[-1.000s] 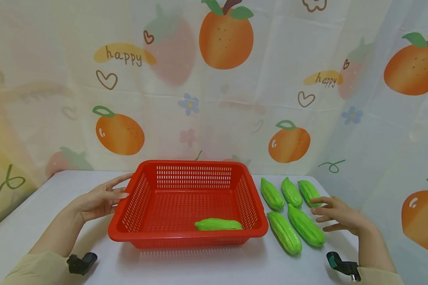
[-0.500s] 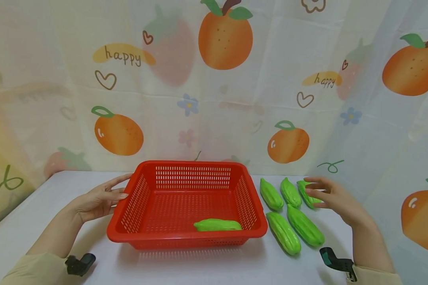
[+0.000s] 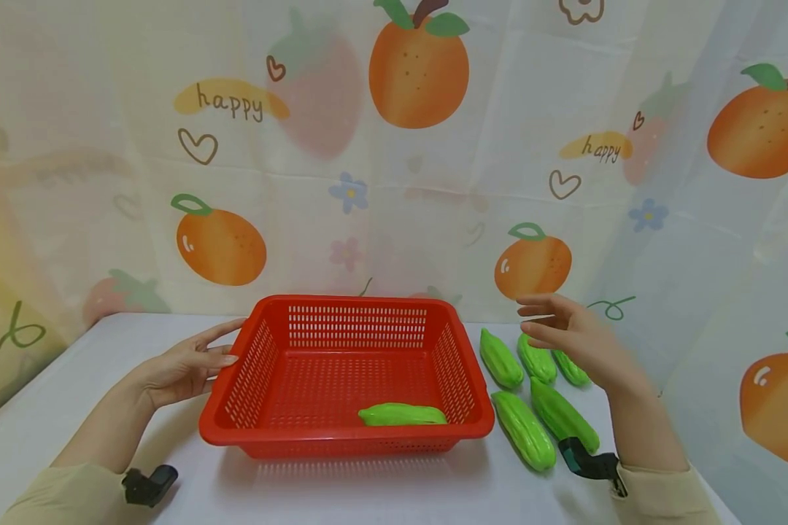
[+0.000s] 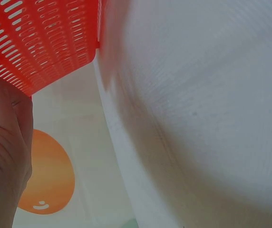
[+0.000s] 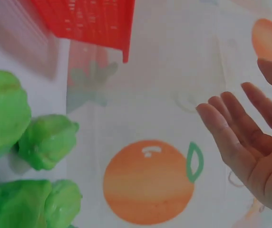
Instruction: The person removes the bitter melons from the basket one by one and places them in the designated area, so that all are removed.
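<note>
My left hand grips the left rim of a red plastic basket, its thumb on the rim and the other fingers partly hidden behind it. Inside the basket, near the front right, lies one green ridged gourd. With nothing in it, my right hand is raised over the back of the right-hand gourds, fingers spread and loosely bent. Beneath and beside it are several like gourds, among them a front one, a longer one and a back-left one. The right wrist view shows the open palm apart from the gourds.
A white cloth covers the table. Behind and to the right hangs a fruit-printed curtain. The basket takes up the table's middle, with the loose gourds close to its right wall.
My right hand has risen from beside the back-right gourd and moved left, over the back row. The left hand, the basket and the gourds have stayed in place.
</note>
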